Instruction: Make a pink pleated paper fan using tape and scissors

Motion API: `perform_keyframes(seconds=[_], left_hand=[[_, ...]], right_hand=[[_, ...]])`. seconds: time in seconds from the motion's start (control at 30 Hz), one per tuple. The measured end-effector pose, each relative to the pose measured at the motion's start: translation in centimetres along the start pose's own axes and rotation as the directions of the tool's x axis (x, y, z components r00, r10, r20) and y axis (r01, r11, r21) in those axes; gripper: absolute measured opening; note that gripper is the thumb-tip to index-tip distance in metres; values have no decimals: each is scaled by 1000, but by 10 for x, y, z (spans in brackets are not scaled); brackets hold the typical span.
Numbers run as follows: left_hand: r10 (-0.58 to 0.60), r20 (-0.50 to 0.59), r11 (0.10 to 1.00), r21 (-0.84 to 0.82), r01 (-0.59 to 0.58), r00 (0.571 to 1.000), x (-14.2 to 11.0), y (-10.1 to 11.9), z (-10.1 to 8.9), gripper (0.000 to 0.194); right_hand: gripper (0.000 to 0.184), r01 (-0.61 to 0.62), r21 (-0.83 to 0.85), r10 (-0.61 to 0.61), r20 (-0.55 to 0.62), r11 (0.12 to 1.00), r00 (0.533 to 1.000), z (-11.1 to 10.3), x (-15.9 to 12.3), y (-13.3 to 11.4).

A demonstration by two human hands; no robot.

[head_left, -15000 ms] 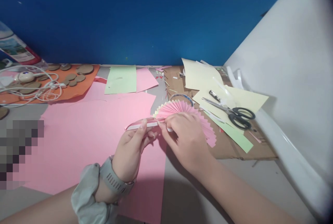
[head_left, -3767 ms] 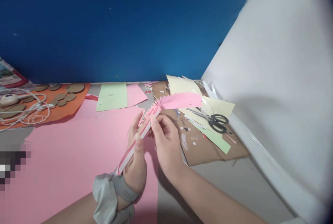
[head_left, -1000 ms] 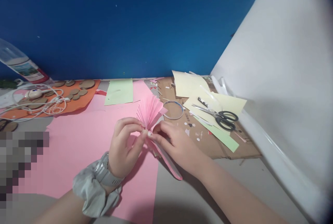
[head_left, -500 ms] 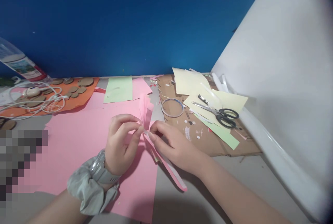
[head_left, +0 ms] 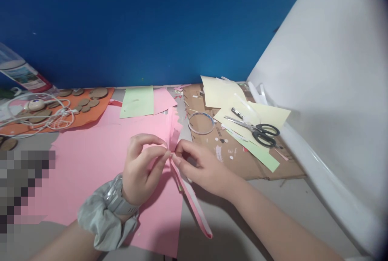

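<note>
Between my two hands is a pink paper flower [head_left: 173,125] with a fringed, upright top. My left hand [head_left: 145,168] pinches it from the left at its narrow neck, thumb and fingertips together. From the right, my right hand [head_left: 198,166] grips the same neck and the top of a pink paper strip [head_left: 195,208]. That strip is pale along one face and hangs down toward me, its lower end loose. A bit of green shows behind it. The fingertips hide the exact join. Under my left hand lies a large pink sheet [head_left: 91,168].
On the right, black-handled scissors [head_left: 257,131] rest on cream paper [head_left: 273,113] over a cardboard sheet [head_left: 224,168]. A tape ring [head_left: 201,133] lies nearer the middle. Cardboard discs [head_left: 98,93], an orange sheet [head_left: 103,111], a white cable [head_left: 68,121] and a bottle [head_left: 26,77] are at left.
The strip's loose end has swung down and slightly left. Both hands have shifted a little, keeping their pinch at the flower's neck.
</note>
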State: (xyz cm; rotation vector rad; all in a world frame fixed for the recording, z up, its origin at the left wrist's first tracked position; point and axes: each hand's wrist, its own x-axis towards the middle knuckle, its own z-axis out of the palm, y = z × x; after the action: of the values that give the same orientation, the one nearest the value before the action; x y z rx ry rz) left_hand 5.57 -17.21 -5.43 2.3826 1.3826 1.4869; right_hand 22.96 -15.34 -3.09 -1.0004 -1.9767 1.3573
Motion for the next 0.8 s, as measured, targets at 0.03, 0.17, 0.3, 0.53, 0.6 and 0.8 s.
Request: perform_keyframes(seconds=[0.03,0.17,0.3,0.53,0.6,0.8], left_hand=[[8,9,1000,1,-8,1000,0,0,0,13],[73,36,997,35,-74,997,-1,2,-2,18],[223,34,961,160,-226,974,-1,0,-6,22],[442,71,798,424,-428,894,2,-2,-11,37],[434,73,774,479,-414,898,3,1,-11,38],[451,48,773,479,-417,891,4,6,-9,41]], right_hand=[[19,9,11,-8,-7,1000,1000,1,0,0],[14,70,21,-68,-69,997,995,3,1,2],[14,108,-8,-108,-130,994,986,5,1,5],[15,157,-81,-174,-307,984,936,6,-3,8],[15,158,-120,-191,-364,980,912,7,-4,9],[14,100,-203,-192,-508,974,839,0,-5,12]])
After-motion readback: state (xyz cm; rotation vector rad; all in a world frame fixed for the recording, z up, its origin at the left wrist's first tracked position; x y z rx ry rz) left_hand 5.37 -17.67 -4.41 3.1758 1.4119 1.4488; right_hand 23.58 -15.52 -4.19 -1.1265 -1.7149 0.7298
